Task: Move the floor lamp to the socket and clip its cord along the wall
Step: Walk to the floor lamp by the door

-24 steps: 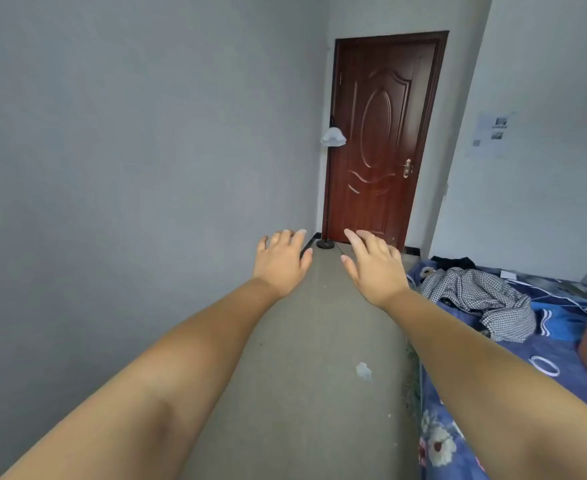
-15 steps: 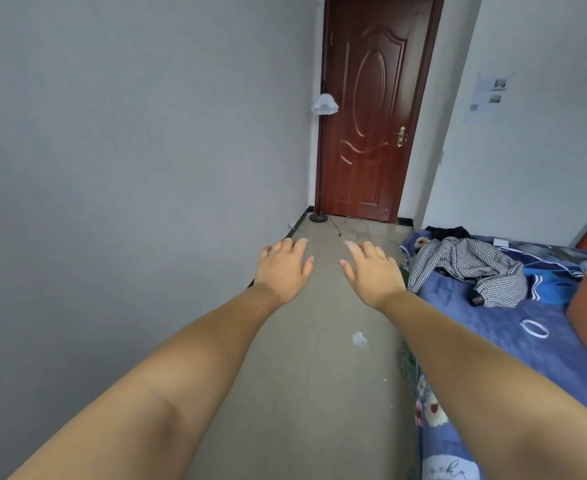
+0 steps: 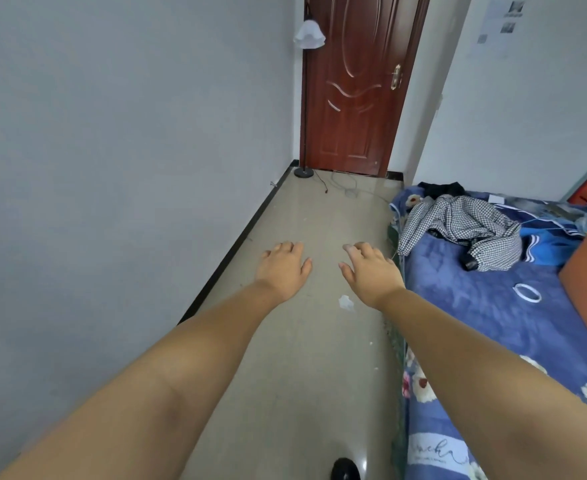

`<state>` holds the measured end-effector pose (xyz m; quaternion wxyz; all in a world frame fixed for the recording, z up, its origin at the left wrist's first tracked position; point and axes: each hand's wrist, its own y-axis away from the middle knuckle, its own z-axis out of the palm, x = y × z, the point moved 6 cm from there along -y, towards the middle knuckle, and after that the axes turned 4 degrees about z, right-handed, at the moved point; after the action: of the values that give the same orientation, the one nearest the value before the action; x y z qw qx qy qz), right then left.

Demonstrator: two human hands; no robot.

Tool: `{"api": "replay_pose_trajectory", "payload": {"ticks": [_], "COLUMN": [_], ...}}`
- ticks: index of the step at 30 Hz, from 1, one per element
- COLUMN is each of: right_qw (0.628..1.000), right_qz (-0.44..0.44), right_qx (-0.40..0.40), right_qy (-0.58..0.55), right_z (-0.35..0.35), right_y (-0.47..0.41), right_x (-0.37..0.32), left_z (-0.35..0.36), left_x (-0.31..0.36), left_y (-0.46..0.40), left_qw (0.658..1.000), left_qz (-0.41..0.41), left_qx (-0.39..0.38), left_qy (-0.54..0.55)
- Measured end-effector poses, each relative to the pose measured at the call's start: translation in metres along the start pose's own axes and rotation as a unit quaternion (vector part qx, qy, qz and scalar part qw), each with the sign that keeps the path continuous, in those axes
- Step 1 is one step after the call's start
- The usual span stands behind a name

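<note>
The view has tilted down and the door (image 3: pixel 354 84) looks nearer, so the person is probably approaching. Both hands, left hand (image 3: pixel 282 270) and right hand (image 3: pixel 371 274), are empty, fingers loosely spread. The floor lamp (image 3: pixel 304 98) stands at 12 o'clock beside the door: white shade, thin dark pole, its cord (image 3: pixel 321 181) loose on the floor.

A reddish-brown door (image 3: pixel 352 84) stands at upper centre; the lamp shade (image 3: pixel 308 34) is white, the shirt (image 3: pixel 458 225) at right black-and-white checked, the bedspread (image 3: pixel 486 306) blue, floral.

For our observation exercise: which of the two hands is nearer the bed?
The right hand, hovering beside the blue bed's edge; the left hand is nearer the wall.
</note>
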<state>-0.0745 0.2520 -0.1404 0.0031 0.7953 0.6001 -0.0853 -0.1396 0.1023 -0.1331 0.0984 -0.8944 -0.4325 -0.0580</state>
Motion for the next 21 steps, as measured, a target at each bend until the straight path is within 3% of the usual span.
{"api": "replay_pose_trajectory", "payload": {"ticks": [12, 21], "right_qw": [0.999, 0.999], "right_qz": [0.049, 0.001], "right_qx": [-0.01, -0.026], "right_qy": [0.001, 0.02], "right_z": [-0.009, 0.019], "right_y": [-0.247, -0.446], "right_x": [0.163, 0.191], "left_z": [0.027, 0.054], "left_x": [0.027, -0.027], "left_y": [-0.267, -0.465], "left_qw": [1.0, 0.999], "left_qz": [-0.008, -0.033], "left_qx": [0.006, 0.021], "left_qy": [0.022, 0.027]}}
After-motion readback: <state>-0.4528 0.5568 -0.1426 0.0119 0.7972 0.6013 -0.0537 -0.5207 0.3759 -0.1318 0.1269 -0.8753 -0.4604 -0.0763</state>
